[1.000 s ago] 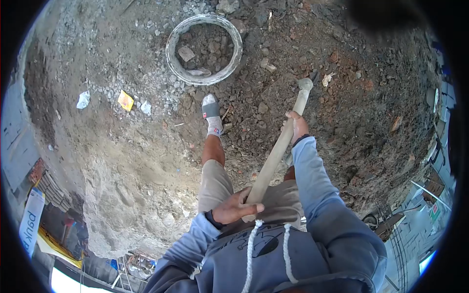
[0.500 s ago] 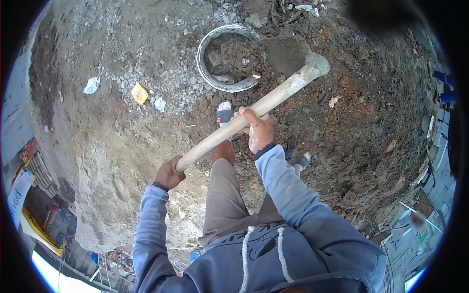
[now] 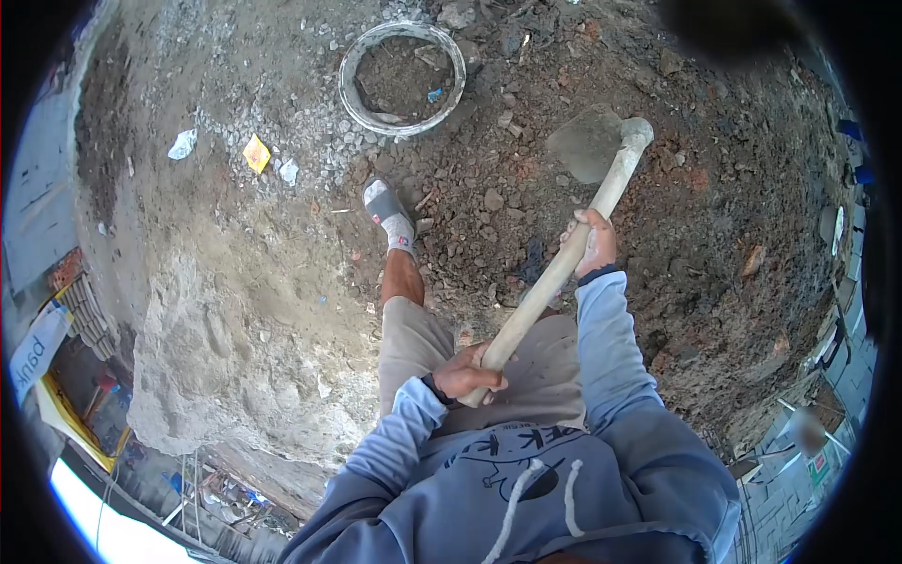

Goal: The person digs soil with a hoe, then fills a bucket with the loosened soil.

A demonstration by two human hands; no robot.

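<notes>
A hoe with a thick pale wooden handle (image 3: 540, 299) slants from my lap up to the right. My left hand (image 3: 469, 372) is closed round the lower end of the handle, and my right hand (image 3: 592, 242) wraps round it further up. The broad, dirt-coated blade (image 3: 587, 144) is at the far end, over the loose brown soil. Left of the blade, a round bucket or ring with a pale rim (image 3: 349, 92) has soil and a small blue scrap inside. It stands apart from the blade.
My socked, sandalled foot (image 3: 387, 209) rests on the soil below the round container. Gravel, a yellow wrapper (image 3: 256, 154) and a white scrap (image 3: 183, 144) lie at the left. A pale rocky mound (image 3: 202, 348) is at lower left, with stacked material beyond.
The blade has moved away from the container, which now shows its whole rim. Both hands have moved right with the handle, my left one nearer my lap. The handle is steeper.
</notes>
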